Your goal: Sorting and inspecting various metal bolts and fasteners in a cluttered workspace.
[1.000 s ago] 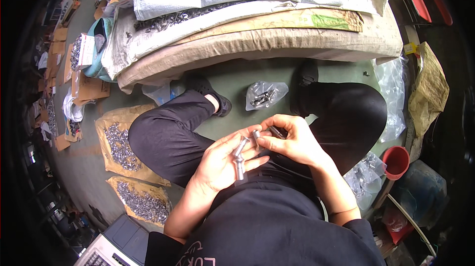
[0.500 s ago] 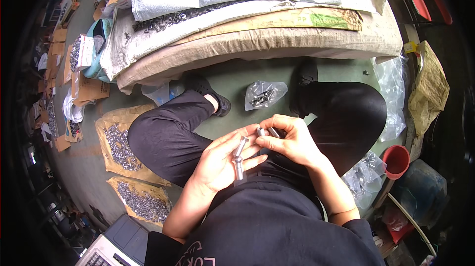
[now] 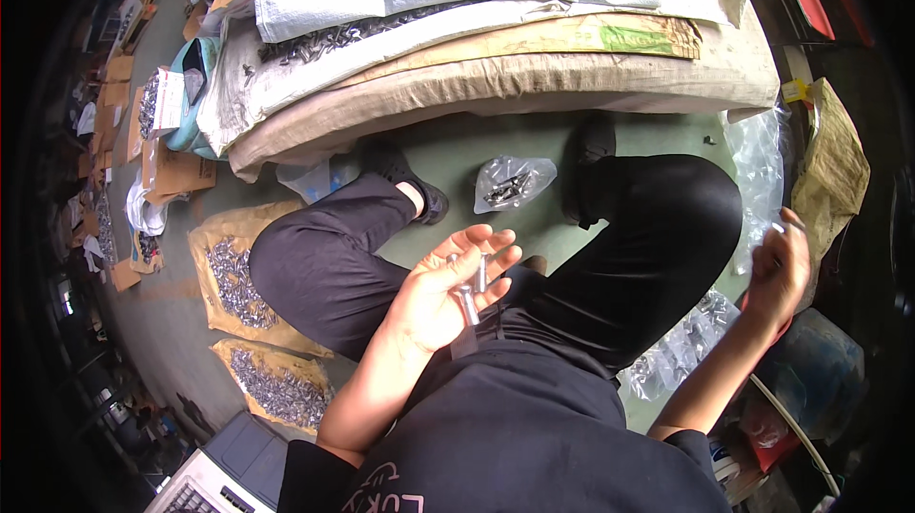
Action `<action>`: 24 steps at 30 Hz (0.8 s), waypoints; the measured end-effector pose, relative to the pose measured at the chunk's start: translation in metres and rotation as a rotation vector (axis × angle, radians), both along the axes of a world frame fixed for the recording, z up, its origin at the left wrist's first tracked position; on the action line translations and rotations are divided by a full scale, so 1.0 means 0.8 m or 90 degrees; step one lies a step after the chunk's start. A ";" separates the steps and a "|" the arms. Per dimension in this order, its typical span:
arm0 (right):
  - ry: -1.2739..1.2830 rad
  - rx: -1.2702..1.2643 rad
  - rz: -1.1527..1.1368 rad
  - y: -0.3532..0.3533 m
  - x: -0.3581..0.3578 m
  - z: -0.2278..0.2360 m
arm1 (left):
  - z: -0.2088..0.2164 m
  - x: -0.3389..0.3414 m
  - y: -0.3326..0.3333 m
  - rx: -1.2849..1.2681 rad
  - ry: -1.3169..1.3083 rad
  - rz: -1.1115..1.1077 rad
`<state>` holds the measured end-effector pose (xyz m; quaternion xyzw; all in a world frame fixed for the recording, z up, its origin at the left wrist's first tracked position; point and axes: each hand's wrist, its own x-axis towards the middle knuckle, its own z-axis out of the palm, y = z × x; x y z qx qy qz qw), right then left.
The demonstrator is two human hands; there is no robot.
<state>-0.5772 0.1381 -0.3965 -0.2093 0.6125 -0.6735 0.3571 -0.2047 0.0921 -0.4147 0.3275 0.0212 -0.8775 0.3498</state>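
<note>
My left hand is held palm up in front of my lap, its fingers curled round a few small shiny metal cylinders with flared ends. One stands among the fingers, another slants across the palm toward the wrist. Out to the right, my right hand is raised with its fingers closed, over the place of a red bucket it mostly covers. A tiny pale spot shows at its fingertips; I cannot make out what it is. On the floor between my feet sits a clear plastic bag with metal parts inside.
Clear bags of metal parts lie beside my right thigh. At the left, brown sheets carry heaps of small metal pieces. Ahead stands a sack-covered surface with more pieces. A scale-like machine is at the lower left.
My right hand has left my left hand and swung out to the right. The metal cylinders have shifted in my left hand, whose fingers are more curled.
</note>
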 end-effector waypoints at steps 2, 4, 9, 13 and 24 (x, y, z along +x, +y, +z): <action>0.036 0.171 -0.006 0.014 -0.048 -0.097 | 0.001 -0.009 -0.006 0.031 0.034 0.007; 0.137 0.249 0.073 0.079 -0.113 -0.248 | -0.003 -0.018 -0.010 0.026 0.041 -0.001; -0.089 0.209 -0.022 0.055 -0.104 -0.245 | 0.001 -0.022 -0.011 0.025 0.111 0.005; -0.300 0.163 -0.137 0.031 -0.097 -0.216 | 0.004 -0.027 -0.011 0.044 0.171 -0.010; -0.512 -0.301 0.296 0.013 0.051 0.041 | -0.004 -0.020 -0.015 -0.029 0.138 -0.051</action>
